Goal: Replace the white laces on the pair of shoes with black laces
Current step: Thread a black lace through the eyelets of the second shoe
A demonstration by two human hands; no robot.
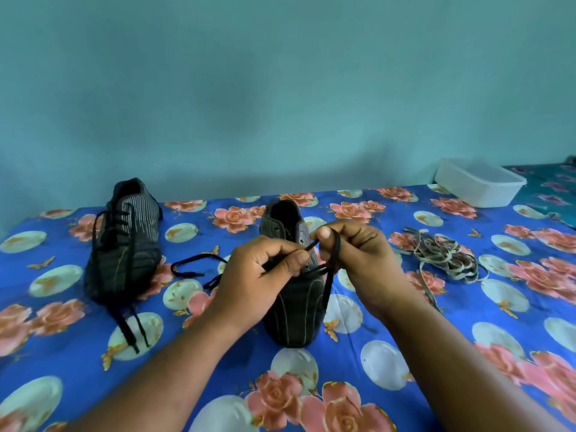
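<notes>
2 hands work over the near shoe (296, 310): left hand (258, 275) pinches the black lace (330, 269) tip, pointing up-right toward an eyelet; right hand (352, 257) fingers curl round its loop. Laced shoe (124, 244) sits left.

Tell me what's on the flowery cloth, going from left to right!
Laced shoe → left hand → shoe being laced → right hand → pile of white laces → white plastic box.
</notes>
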